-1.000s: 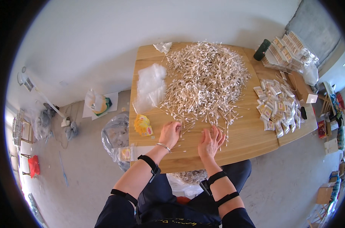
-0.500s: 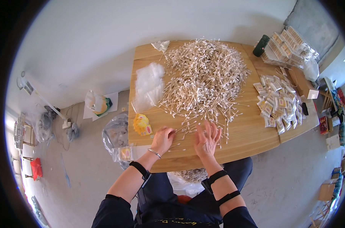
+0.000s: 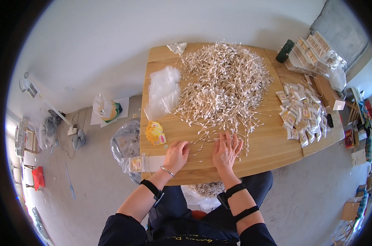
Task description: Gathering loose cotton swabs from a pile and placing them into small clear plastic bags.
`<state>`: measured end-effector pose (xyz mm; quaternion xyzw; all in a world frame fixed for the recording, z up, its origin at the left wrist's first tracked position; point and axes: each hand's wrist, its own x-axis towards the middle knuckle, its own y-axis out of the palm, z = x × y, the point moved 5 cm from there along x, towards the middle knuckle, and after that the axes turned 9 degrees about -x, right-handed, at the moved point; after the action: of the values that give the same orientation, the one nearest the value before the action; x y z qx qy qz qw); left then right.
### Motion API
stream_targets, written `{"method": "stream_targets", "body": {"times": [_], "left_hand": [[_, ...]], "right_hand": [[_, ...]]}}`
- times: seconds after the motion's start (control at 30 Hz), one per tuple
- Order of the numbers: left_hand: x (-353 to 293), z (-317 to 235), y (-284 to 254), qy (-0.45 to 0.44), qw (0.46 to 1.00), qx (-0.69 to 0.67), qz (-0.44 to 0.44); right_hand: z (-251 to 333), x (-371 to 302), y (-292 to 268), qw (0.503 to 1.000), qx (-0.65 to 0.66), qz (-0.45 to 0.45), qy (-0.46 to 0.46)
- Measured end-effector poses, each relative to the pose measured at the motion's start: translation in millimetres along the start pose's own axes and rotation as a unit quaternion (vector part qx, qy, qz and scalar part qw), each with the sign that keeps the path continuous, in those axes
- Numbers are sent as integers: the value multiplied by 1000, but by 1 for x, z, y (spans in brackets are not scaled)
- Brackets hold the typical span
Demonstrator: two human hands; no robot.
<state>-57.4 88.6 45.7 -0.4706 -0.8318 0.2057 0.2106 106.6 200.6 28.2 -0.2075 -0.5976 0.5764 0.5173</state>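
Note:
A large heap of cotton swabs covers the middle of the wooden table, with loose ones straggling toward the front edge. My left hand rests near that edge, its fingers curled together over a few cotton swabs whose ends show beside the fingertips; most of what lies under the palm is hidden. To its right, my right hand is palm down with fingers spread, touching the strays at the heap's near fringe. Yellow printed cards lie beyond my left hand, and clear plastic bags are stacked behind them.
Filled small packets are piled on the right, with boxed packs and a dark green cylinder at the far right corner. A packet sits at the left edge above a clear plastic bag. More swabs are below the table.
The view has shifted slightly. My right hand has moved a little closer to the table's front edge, fingers still spread; my left hand has stayed nearly in place.

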Motion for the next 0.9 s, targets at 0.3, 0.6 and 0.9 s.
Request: {"method": "stream_targets", "body": {"times": [0.3, 0.6, 0.9], "left_hand": [[-23, 8, -1, -7, 995, 61, 77], [-48, -9, -19, -29, 996, 76, 35], [-44, -4, 5, -13, 996, 79, 39]], "right_hand": [[19, -5, -11, 979, 49, 46, -193], [11, 0, -6, 998, 25, 9, -63], [7, -2, -7, 995, 51, -3, -89]]}}
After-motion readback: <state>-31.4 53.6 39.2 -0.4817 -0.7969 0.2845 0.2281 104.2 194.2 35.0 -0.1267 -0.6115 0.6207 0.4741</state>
